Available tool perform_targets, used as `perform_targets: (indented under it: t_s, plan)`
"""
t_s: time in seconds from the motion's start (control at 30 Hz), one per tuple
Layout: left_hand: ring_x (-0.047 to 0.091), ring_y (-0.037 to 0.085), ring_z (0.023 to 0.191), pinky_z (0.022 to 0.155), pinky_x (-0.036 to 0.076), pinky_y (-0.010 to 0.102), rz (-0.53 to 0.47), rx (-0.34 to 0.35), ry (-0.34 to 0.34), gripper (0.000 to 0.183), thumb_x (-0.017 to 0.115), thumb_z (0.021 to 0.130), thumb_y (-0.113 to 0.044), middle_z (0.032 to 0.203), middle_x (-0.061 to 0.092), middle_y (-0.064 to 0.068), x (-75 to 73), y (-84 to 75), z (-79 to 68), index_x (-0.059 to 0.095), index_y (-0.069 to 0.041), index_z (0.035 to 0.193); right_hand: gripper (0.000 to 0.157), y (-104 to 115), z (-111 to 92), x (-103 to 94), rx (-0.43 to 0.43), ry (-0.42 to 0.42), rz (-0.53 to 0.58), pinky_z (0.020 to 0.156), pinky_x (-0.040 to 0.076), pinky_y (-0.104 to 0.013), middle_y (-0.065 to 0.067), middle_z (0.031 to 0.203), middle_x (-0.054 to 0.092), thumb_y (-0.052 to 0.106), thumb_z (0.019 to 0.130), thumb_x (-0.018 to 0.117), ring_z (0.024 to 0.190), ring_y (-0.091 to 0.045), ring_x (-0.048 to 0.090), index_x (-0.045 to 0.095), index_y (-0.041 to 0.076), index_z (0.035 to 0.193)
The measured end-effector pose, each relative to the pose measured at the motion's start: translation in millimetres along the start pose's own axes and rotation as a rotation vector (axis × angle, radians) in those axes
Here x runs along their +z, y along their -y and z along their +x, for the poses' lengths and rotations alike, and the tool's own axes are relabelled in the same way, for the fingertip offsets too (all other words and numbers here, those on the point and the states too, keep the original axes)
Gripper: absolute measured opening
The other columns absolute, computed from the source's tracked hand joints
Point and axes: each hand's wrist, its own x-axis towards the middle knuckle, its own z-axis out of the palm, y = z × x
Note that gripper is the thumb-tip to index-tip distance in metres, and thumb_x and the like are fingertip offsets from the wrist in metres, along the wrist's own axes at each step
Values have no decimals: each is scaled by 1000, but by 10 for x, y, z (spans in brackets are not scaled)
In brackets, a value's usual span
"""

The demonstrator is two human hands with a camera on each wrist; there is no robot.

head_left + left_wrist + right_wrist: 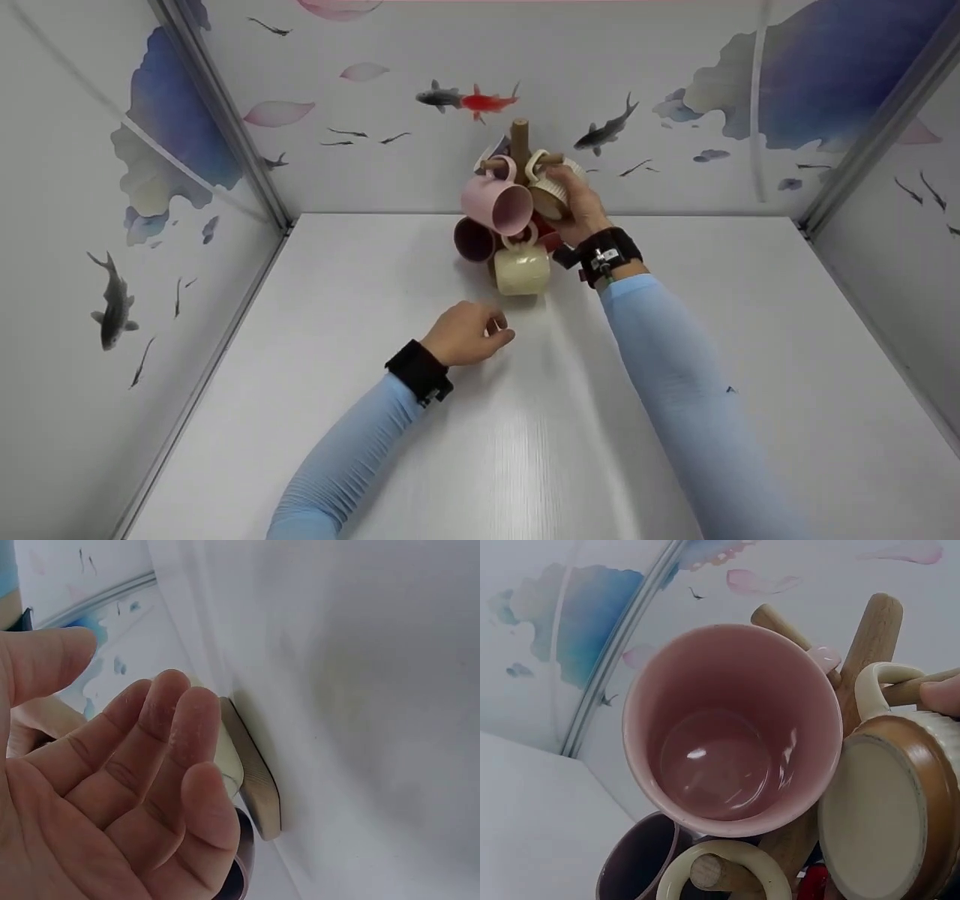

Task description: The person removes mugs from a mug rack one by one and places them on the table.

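A wooden mug tree (520, 135) stands at the back of the table, hung with several mugs. My right hand (583, 204) holds a ribbed cream mug with a brown base (874, 817) at the upper right peg. That mug's handle is looped round the peg, and a fingertip (941, 695) shows by the peg's end in the right wrist view. On the upper left peg hangs a pink mug (484, 202), mouth toward me. Below it are a pale yellow mug (523, 271) and a dark mug (472, 241). My left hand (466, 335) is in front of the tree, loosely curled, holding nothing.
Part of a red mug (550, 238) shows behind the others, low on the right. The tree's wooden base (259, 799) sits on the white table (360, 300). Printed wall panels (390, 172) rise along the back and both sides.
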Motion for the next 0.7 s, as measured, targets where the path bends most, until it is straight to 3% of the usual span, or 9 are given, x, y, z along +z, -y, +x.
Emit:
perform_targets:
  t_s: [0.13,0.37,0.7]
  plan:
    - [79,33,99,90,63,51,5,3,2,31,71,107,-34,105,85,14,26,12,-9,82,-5,113,47,-7,4,-17,-35,3,22,90,63,-32,-7,125,69,16,93,82,110,-21,70,61,10,134]
    - [78,30,92,87,62,48,18,4,17,31,72,106,-34,101,84,12,85,26,-19,81,-5,111,60,37,-35,-21,-31,-20,-44,93,64,-35,-6,131,65,20,88,85,116,-22,69,56,14,140]
    - [78,28,93,86,62,45,29,28,33,30,71,107,-34,99,85,10,127,-29,19,82,-6,111,42,121,-32,-12,-34,17,-35,92,62,-33,-6,124,71,19,96,77,107,-20,72,62,14,134]
